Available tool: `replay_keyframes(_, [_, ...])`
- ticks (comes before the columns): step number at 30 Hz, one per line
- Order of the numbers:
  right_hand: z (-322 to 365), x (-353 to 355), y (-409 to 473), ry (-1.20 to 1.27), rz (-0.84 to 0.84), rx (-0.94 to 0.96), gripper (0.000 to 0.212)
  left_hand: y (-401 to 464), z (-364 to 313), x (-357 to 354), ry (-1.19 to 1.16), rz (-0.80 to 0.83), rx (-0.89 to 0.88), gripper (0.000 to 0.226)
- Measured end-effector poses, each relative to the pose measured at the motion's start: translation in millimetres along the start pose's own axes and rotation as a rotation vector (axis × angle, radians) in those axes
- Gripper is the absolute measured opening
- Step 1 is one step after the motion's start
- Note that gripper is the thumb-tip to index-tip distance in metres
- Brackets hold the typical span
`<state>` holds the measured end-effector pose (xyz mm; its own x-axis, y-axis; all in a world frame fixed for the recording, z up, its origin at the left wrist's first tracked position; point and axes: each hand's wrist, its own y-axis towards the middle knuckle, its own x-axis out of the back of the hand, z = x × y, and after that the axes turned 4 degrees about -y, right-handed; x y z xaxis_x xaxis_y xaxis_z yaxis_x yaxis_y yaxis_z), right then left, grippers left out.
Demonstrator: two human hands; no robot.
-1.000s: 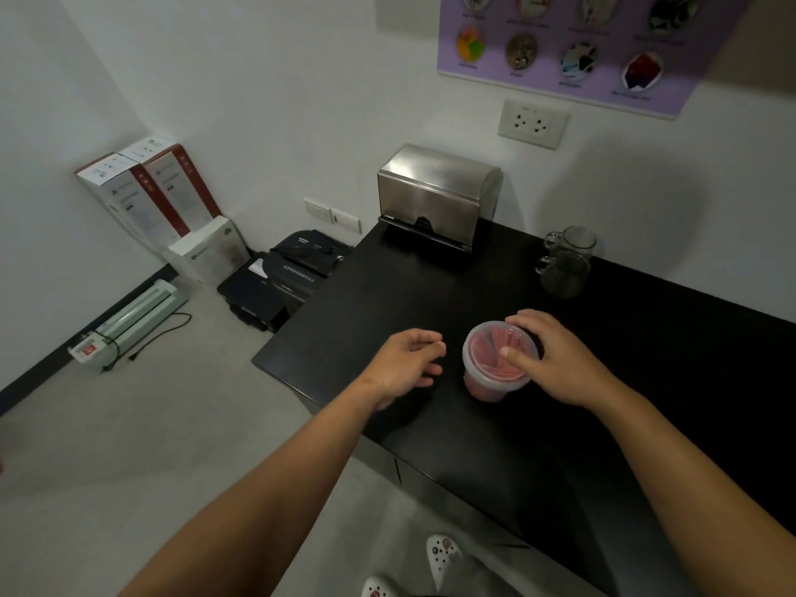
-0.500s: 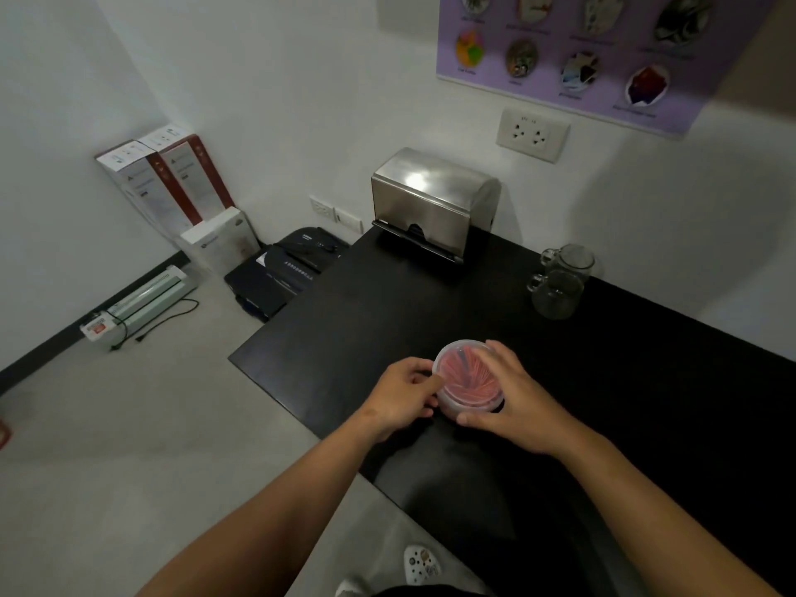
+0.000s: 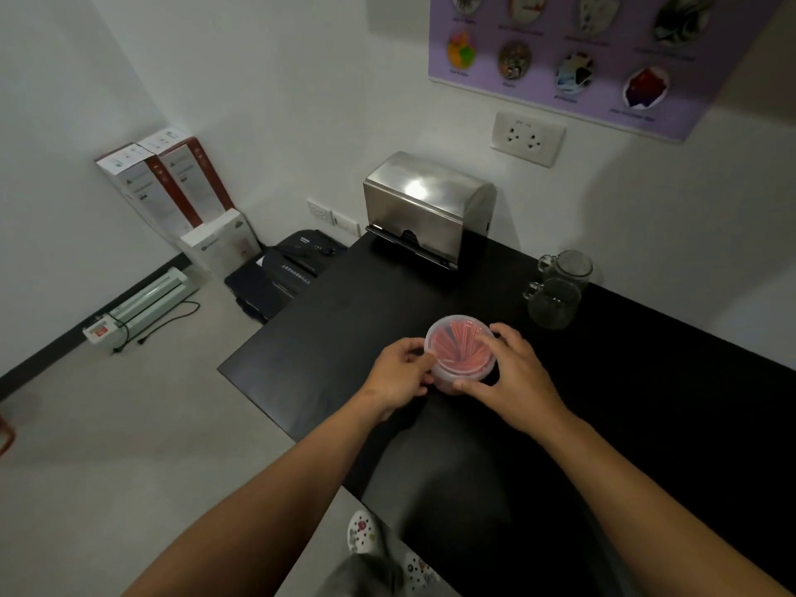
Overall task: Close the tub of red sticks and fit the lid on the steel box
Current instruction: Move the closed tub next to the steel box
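Room: a small room with white walls and a grey floor. A purple poster (image 3: pixel 603 49) hangs high on the far wall, with a white wall socket (image 3: pixel 529 137) under it.
Table: a black table (image 3: pixel 646 424) runs from the near right up to the far wall.
Steel box: a shiny steel box (image 3: pixel 426 209) stands at the far end of the table, against the wall. Its rounded top looks shut, but I cannot tell if the lid is fully on.
Glass mugs: two glass mugs (image 3: pixel 555 290) sit to the right of the steel box, touching or almost touching each other.
Tub: a round clear tub (image 3: pixel 461 353) stands upright on the table, near its left edge and well apart from the steel box. Red sticks (image 3: pixel 458 349) show through its top. A clear lid seems to lie on it, but I cannot tell if it is pressed down all the way.
Left hand: the left hand (image 3: pixel 398 374) is curled on the left side of the tub, fingertips touching the rim.
Right hand: the right hand (image 3: pixel 510 374) wraps the right and near side of the tub, thumb under the rim and fingers bent over the edge.
Floor things: red and white boxes (image 3: pixel 159 183) lean on the left wall. A black machine (image 3: pixel 284 273) sits beside the table, and a long white machine (image 3: pixel 142 303) lies farther left.
Shoes: white shoes (image 3: pixel 366 532) show at the bottom.
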<state>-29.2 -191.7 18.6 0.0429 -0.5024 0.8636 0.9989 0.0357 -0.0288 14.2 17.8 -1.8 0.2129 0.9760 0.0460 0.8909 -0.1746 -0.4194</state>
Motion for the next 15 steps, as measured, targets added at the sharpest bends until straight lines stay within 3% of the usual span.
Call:
replay_keyframes(8, [-6.8, 18.6, 45.2, -0.147, -0.094, -0.007, 0.079, 49.7, -37.9, -15.5, 0.087, -0.006, -0.078, 0.036])
replay_keyframes(15, [-26.6, 38.4, 100.1, -0.231, -0.068, -0.078, 0.076, 104.6, -66.1, -35.3, 0.102, -0.043, -0.154, 0.040])
